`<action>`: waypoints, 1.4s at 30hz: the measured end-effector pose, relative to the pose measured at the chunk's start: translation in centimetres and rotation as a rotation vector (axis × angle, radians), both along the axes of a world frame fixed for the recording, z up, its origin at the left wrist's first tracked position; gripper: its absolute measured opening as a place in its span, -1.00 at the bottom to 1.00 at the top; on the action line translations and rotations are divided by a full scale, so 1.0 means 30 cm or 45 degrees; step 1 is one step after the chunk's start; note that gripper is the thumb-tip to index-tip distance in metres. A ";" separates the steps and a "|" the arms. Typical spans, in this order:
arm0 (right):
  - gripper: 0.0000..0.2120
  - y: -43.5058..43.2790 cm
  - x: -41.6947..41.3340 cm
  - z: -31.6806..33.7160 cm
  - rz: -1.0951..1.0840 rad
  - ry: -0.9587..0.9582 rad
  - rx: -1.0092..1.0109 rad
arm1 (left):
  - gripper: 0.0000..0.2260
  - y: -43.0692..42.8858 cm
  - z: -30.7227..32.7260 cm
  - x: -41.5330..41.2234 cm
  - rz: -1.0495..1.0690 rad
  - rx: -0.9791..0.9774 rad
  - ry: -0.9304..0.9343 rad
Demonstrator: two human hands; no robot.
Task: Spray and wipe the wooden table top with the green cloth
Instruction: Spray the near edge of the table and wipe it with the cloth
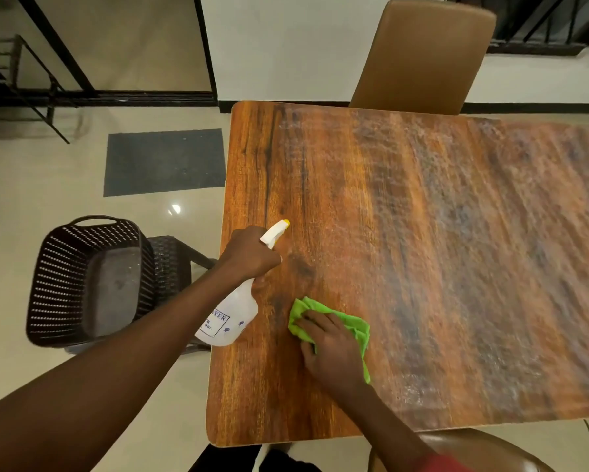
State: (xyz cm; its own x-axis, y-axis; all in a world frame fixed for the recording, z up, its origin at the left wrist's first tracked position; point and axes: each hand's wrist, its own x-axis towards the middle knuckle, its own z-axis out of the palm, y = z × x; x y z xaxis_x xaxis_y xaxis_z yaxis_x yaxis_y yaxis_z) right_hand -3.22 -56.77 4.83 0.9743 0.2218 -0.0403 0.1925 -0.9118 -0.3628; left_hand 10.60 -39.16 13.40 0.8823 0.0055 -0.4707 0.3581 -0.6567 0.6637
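Near the tabletop's (422,233) left edge, toward its near corner: gripping spray bottle (231,318) by the neck in left hand (248,253), fingers (265,257) curled round it; pressing green cloth (354,327) flat under right hand (330,349), fingers spread. Press evenly, overlapping strokes toward the hazy far side. Bottle tilted, long axis near-left to far-right, yellow nozzle (285,222) aimed across the tabletop.
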 end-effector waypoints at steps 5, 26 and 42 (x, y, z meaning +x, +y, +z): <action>-0.64 0.014 0.228 0.014 -0.123 0.055 -0.029 | -0.62 0.000 0.004 0.039 -0.014 -0.001 0.000; -0.65 0.110 0.398 -0.022 -0.206 -0.110 -0.037 | -0.67 0.074 -0.043 0.162 0.002 -0.043 0.041; -0.65 0.139 0.458 -0.041 -0.095 -0.164 -0.025 | -0.84 0.113 -0.036 0.256 0.046 -0.059 -0.003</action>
